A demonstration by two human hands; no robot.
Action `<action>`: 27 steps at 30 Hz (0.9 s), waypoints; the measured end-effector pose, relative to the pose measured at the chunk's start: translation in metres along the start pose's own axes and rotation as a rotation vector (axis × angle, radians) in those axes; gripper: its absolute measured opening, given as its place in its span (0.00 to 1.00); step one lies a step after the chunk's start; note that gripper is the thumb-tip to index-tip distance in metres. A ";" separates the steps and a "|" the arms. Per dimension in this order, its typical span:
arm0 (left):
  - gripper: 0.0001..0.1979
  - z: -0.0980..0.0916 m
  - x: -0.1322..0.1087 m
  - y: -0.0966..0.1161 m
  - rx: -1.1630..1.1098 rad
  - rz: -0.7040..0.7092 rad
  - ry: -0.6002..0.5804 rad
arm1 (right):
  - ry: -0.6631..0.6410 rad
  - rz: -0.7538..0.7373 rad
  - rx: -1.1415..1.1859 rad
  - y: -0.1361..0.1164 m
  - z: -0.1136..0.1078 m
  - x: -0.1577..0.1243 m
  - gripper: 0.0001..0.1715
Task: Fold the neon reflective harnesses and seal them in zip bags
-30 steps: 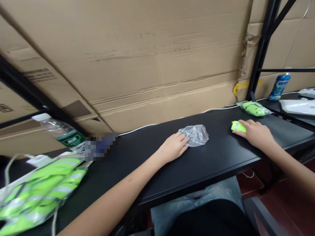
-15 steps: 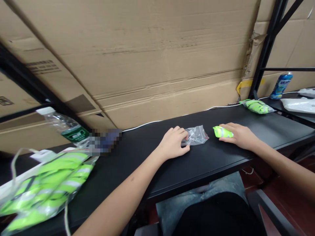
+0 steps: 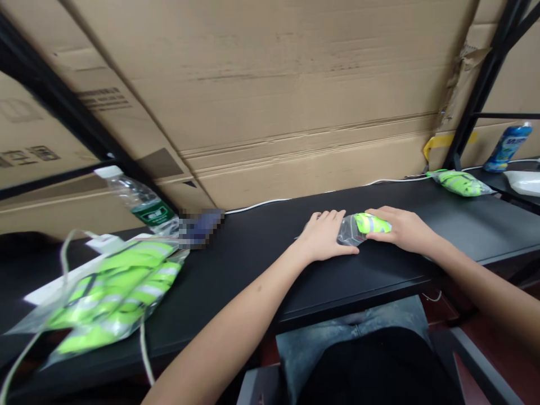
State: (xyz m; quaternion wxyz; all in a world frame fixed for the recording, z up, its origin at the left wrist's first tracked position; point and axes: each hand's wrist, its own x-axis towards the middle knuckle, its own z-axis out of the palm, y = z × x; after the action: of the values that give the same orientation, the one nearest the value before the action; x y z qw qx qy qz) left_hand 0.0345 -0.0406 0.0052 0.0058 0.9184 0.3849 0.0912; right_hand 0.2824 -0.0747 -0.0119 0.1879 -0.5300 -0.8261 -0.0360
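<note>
My left hand (image 3: pixel 324 241) lies on the black table (image 3: pixel 253 264), its fingers pressing on the left part of a small clear plastic bag (image 3: pixel 349 232). My right hand (image 3: pixel 403 229) is closed on a rolled neon-green reflective band (image 3: pixel 371 223), which it holds at the bag's right side, on or partly in the bag; I cannot tell which. Both hands meet at the bag, near the table's middle.
A big clear bag of neon-green bands (image 3: pixel 113 298) lies at the left with a white cord. A water bottle (image 3: pixel 139 199) leans behind it. A smaller packed bag (image 3: pixel 459 183) lies far right, near a blue bottle (image 3: pixel 506 147). Cardboard (image 3: pixel 274 101) backs the table.
My right hand carried the green band leftward from the table's right side to the clear bag. My left hand closed in on the bag's left part. The view shifted right.
</note>
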 end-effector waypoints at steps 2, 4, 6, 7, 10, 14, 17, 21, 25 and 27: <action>0.46 0.001 -0.004 0.001 0.005 0.006 0.048 | -0.031 -0.020 -0.047 -0.003 0.002 0.001 0.34; 0.43 0.002 -0.007 0.002 0.013 0.015 0.084 | -0.075 -0.032 -0.077 -0.006 0.003 0.003 0.34; 0.41 0.003 -0.009 0.005 0.021 0.017 0.103 | -0.108 -0.027 -0.085 -0.008 0.004 0.006 0.33; 0.41 0.003 -0.009 0.006 0.030 0.017 0.108 | -0.117 -0.021 -0.088 -0.010 0.004 0.008 0.32; 0.39 0.007 -0.009 0.010 0.079 0.028 0.116 | -0.138 -0.007 -0.125 -0.022 -0.001 0.016 0.32; 0.41 0.010 -0.010 0.013 0.145 0.033 0.124 | -0.167 0.038 -0.205 -0.045 -0.009 0.030 0.35; 0.44 0.013 -0.010 0.011 0.151 0.028 0.099 | -0.150 0.071 -0.211 -0.056 -0.010 0.035 0.41; 0.47 0.016 -0.008 0.006 0.078 0.010 0.042 | -0.119 0.056 -0.157 -0.054 0.002 0.030 0.35; 0.50 0.014 -0.005 0.006 0.051 -0.027 0.035 | -0.062 -0.036 -0.081 -0.043 0.016 0.021 0.27; 0.48 0.012 -0.006 0.009 0.052 -0.028 0.042 | -0.052 -0.119 0.009 -0.036 0.020 0.020 0.26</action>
State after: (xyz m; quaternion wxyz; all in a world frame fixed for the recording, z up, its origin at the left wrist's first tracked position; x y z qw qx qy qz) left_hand 0.0387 -0.0503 -0.0070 -0.0247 0.9107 0.3998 0.1004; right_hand 0.2377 -0.0680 -0.0187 0.1663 -0.4798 -0.8609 -0.0296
